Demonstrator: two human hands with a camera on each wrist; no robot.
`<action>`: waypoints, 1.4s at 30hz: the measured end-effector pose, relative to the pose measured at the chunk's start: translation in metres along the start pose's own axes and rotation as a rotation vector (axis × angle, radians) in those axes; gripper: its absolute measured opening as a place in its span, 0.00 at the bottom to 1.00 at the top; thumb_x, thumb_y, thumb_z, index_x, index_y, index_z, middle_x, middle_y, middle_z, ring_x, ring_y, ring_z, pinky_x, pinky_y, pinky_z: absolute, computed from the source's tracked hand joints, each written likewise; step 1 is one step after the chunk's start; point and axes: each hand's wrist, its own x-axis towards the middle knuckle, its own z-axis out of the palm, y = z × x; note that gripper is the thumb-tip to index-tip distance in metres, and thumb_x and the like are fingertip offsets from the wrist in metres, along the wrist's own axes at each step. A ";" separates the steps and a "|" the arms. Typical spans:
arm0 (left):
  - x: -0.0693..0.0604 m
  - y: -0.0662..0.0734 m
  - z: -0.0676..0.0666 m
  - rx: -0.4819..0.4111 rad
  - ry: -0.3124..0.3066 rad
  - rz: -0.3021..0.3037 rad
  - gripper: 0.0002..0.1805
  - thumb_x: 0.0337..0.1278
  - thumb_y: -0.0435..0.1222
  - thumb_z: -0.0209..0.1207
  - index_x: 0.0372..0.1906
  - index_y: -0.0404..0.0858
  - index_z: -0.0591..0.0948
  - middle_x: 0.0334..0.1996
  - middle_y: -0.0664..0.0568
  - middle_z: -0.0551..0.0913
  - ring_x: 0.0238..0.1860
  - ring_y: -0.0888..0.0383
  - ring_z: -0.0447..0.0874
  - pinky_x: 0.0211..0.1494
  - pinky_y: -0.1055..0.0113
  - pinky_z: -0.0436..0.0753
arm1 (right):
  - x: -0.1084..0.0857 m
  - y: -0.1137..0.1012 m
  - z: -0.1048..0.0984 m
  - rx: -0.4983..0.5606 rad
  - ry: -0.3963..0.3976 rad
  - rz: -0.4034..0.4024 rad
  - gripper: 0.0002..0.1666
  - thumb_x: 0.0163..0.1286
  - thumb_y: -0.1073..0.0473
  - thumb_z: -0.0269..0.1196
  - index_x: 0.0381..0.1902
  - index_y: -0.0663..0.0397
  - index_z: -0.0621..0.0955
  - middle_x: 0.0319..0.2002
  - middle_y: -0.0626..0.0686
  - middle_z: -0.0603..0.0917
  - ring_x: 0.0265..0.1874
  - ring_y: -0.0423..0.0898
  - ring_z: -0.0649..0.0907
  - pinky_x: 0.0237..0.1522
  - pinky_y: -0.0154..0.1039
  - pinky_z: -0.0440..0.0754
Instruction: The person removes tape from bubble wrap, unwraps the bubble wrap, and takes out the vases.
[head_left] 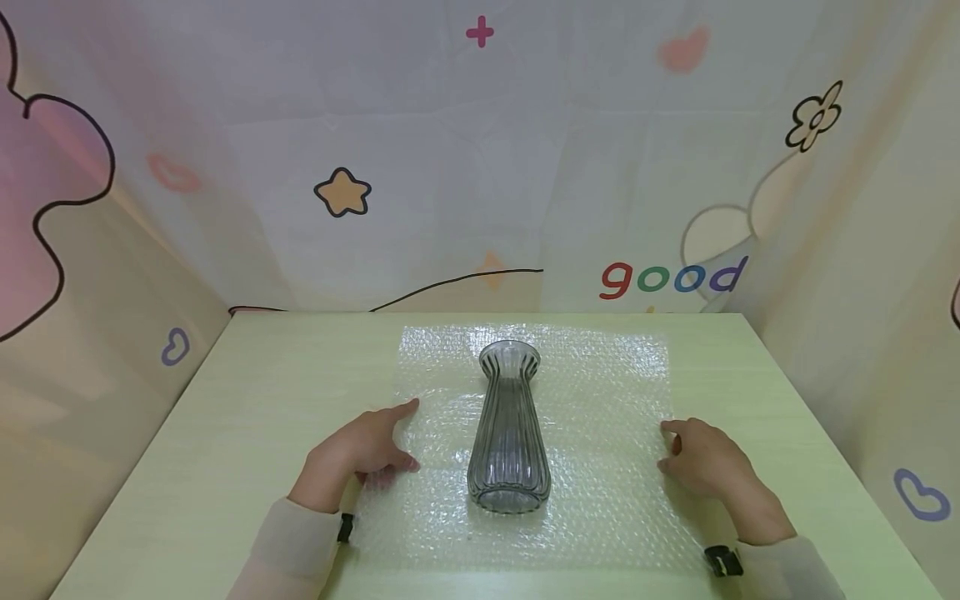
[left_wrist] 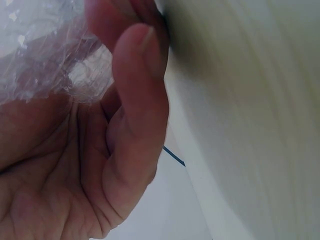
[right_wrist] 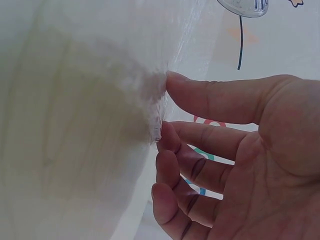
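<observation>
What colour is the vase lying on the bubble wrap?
The vase is see-through smoky grey, ribbed lengthwise; it shows best in the head view.

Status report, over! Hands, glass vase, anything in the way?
Left hand touching left edge of bubble wrap; right hand touching right edge. Glass vase on wrap between them, untouched. No obstacle visible.

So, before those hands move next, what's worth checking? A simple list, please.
1. Vase resting on the bubble wrap: ok.
2. Left hand at the wrap's left edge: ok.
3. Right hand at the wrap's right edge: ok.
4. Both hands clear of the vase: ok.
5. Thumb and index finger pinched together: not ok, apart on each hand.
6. Wrap free of tears: cannot tell.
</observation>
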 end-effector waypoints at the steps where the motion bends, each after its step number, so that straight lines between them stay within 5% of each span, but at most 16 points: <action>1: 0.000 0.000 0.000 0.002 0.000 0.000 0.54 0.55 0.37 0.75 0.83 0.52 0.58 0.19 0.48 0.81 0.18 0.57 0.76 0.21 0.66 0.77 | 0.000 0.000 0.000 0.001 0.000 -0.001 0.37 0.64 0.63 0.68 0.69 0.75 0.72 0.36 0.54 0.80 0.33 0.49 0.76 0.30 0.40 0.71; 42: -0.016 -0.002 -0.016 0.027 0.029 -0.019 0.50 0.57 0.42 0.74 0.81 0.60 0.61 0.20 0.50 0.75 0.20 0.56 0.75 0.21 0.61 0.82 | -0.008 -0.008 -0.010 0.077 -0.032 -0.012 0.40 0.67 0.60 0.68 0.71 0.75 0.69 0.34 0.54 0.78 0.27 0.47 0.74 0.28 0.40 0.72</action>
